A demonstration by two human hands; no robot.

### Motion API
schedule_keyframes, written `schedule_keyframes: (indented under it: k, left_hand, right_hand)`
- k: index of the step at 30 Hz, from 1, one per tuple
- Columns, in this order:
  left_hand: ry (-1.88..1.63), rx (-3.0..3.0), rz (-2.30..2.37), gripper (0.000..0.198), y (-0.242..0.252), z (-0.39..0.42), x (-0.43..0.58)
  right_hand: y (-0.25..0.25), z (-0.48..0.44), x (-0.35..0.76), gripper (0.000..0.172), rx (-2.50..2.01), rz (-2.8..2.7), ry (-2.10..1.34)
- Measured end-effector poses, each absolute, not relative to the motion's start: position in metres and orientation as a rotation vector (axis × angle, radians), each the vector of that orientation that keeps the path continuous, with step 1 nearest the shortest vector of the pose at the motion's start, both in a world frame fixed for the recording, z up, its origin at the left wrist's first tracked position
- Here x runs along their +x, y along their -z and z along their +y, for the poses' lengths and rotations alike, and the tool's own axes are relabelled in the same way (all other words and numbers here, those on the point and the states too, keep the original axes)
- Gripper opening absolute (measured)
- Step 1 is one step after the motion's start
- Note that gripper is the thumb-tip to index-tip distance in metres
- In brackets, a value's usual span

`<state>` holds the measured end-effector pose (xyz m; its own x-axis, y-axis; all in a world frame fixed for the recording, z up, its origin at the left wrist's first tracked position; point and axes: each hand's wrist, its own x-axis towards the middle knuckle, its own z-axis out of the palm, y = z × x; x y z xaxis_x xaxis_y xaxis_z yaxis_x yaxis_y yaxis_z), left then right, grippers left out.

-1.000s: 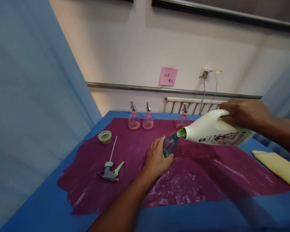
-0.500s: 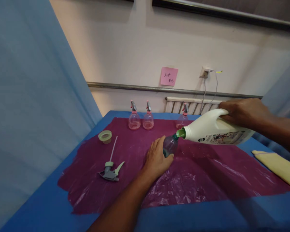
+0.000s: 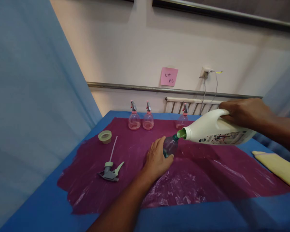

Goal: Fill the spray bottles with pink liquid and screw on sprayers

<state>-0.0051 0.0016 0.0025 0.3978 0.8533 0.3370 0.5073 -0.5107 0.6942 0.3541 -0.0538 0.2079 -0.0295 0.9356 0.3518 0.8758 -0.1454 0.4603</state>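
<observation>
My left hand (image 3: pixel 159 158) is wrapped round a clear spray bottle (image 3: pixel 170 146) with a green neck and some liquid at its bottom. My right hand (image 3: pixel 244 111) grips the handle of a large cream jug (image 3: pixel 205 127), tipped so its green-lined spout meets the bottle's mouth. Whether liquid is running between them I cannot make out. To the left lies a grey spray trigger head (image 3: pixel 109 172) with a pale green lever and a thin tube. Behind it sits a small pale green cap (image 3: pixel 105 136).
Two pink spray bottles (image 3: pixel 134 121) stand at the back, a third (image 3: pixel 182 120) behind the jug's spout. A purple plastic sheet (image 3: pixel 125 196) covers much of the blue table (image 3: pixel 174 222). A yellow cloth (image 3: pixel 277 167) lies right; a blue curtain (image 3: pixel 33 96) hangs left.
</observation>
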Motion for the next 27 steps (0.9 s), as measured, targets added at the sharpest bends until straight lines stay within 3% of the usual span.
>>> schedule_keyframes:
  k: [27]
  left_hand:
    - [-0.917, 2.187, 1.164, 0.083, -0.0051, 0.0004, -0.0052]
  right_hand:
    - [-0.2127, -0.055, 0.3494, 0.029, 2.137, 1.97, -0.905]
